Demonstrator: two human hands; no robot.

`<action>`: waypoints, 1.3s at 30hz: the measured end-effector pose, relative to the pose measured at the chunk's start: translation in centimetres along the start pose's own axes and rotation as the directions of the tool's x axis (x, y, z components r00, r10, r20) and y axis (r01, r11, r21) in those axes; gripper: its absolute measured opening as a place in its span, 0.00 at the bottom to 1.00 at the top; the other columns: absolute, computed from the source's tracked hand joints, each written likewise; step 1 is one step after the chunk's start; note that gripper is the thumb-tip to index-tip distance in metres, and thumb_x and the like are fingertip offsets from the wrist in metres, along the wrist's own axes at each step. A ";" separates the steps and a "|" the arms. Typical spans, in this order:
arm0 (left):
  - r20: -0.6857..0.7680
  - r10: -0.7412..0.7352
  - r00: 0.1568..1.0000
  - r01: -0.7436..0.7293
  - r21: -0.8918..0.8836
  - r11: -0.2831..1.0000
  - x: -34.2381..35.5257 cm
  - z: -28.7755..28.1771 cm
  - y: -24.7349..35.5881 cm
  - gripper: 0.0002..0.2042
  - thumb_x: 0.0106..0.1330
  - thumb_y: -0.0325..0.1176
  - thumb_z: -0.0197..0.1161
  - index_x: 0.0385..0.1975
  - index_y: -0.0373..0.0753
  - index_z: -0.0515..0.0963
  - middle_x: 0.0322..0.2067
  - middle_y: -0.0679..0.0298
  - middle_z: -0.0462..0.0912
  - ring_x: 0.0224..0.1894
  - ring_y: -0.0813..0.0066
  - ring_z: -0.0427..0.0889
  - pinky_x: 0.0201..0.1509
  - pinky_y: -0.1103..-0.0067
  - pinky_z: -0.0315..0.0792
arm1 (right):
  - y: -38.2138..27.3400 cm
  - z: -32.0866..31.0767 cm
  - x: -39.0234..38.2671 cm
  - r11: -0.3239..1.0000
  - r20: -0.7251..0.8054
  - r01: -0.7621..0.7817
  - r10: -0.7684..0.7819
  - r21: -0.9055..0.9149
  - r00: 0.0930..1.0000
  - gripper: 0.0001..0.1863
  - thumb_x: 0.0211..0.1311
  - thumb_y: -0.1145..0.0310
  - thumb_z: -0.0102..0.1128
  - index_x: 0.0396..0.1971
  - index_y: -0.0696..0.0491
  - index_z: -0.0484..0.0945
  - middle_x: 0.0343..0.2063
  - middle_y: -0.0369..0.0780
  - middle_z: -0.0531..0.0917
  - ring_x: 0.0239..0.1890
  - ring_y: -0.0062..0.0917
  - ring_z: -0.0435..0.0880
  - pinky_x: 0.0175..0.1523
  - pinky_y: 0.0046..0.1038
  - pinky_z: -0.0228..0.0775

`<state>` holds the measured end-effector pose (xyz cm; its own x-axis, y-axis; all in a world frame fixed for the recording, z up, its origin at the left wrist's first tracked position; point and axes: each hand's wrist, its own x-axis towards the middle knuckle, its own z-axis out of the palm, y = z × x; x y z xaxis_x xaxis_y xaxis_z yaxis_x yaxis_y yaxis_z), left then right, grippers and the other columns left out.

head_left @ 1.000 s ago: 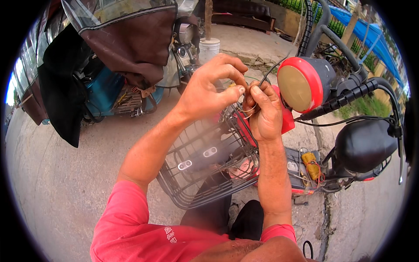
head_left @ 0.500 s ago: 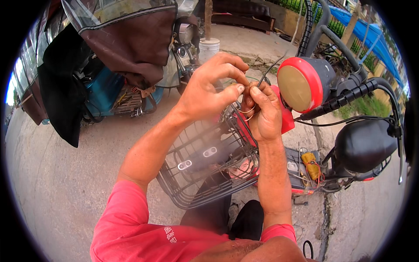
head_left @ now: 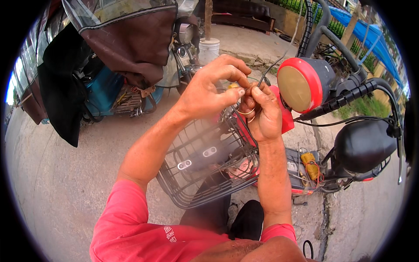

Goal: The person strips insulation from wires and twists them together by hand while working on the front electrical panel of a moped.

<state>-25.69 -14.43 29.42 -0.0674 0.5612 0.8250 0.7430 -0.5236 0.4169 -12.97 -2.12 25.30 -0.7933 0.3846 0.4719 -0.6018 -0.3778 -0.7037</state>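
My left hand (head_left: pixel 212 87) and my right hand (head_left: pixel 264 111) meet above a wire basket, their fingertips almost touching. Between my right thumb and fingers is pinched a thin dark wire (head_left: pixel 271 66), which runs up and away to the right. A pale loop of wire (head_left: pixel 245 113) hangs under the fingers, beside my right palm. My left thumb and forefinger close on the wire's end, though the fingertips hide the exact spot. The black wire basket (head_left: pixel 205 200) sits below both forearms, at the front of a red electric scooter.
Right of my hands is the scooter's red-rimmed headlamp (head_left: pixel 301 85), with wrapped handlebar cables (head_left: pixel 338 101) and a black seat (head_left: pixel 365 146). A yellow taped bundle with wires (head_left: pixel 310 166) lies on the footboard. On the left stands a covered teal three-wheeler (head_left: pixel 102 94); a white bucket (head_left: pixel 208 49) is behind.
Both hands stay nearly in place, with small shifts of the fingers. The far stretch of dark wire now reaches higher and farther right, and the pale loop has turned slightly.
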 end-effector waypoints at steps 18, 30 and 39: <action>0.008 -0.026 1.000 0.026 -0.041 0.999 -0.1 0.0 0.0 0.06 0.62 0.29 0.63 0.33 0.32 0.80 0.47 0.58 0.77 0.47 0.74 0.77 0.50 0.78 0.72 | 0.0 0.1 0.0 0.999 0.010 0.022 -0.022 -0.046 1.000 0.05 0.67 0.68 0.54 0.37 0.53 0.75 0.22 0.31 0.71 0.22 0.14 0.66 0.26 0.16 0.58; -0.017 -0.111 0.994 0.107 -0.157 0.982 -0.2 0.3 0.2 0.05 0.60 0.27 0.64 0.32 0.32 0.80 0.48 0.57 0.77 0.46 0.74 0.78 0.51 0.77 0.74 | 0.1 0.1 0.0 0.999 -0.015 0.036 -0.037 -0.033 0.999 0.06 0.68 0.68 0.53 0.37 0.54 0.75 0.23 0.31 0.71 0.23 0.14 0.66 0.27 0.16 0.58; -0.034 0.001 0.999 -0.001 0.007 1.000 -0.1 0.1 0.0 0.06 0.57 0.27 0.64 0.31 0.32 0.80 0.47 0.57 0.78 0.48 0.70 0.78 0.53 0.74 0.72 | 0.0 0.1 -0.1 0.992 -0.032 0.059 -0.063 -0.111 0.998 0.05 0.68 0.68 0.54 0.36 0.54 0.75 0.23 0.31 0.71 0.24 0.14 0.67 0.28 0.16 0.60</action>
<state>-25.58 -14.42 29.31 -0.0893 0.5386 0.8378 0.7479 -0.5193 0.4136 -12.92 -2.21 25.33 -0.7506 0.4341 0.4981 -0.6335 -0.2585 -0.7293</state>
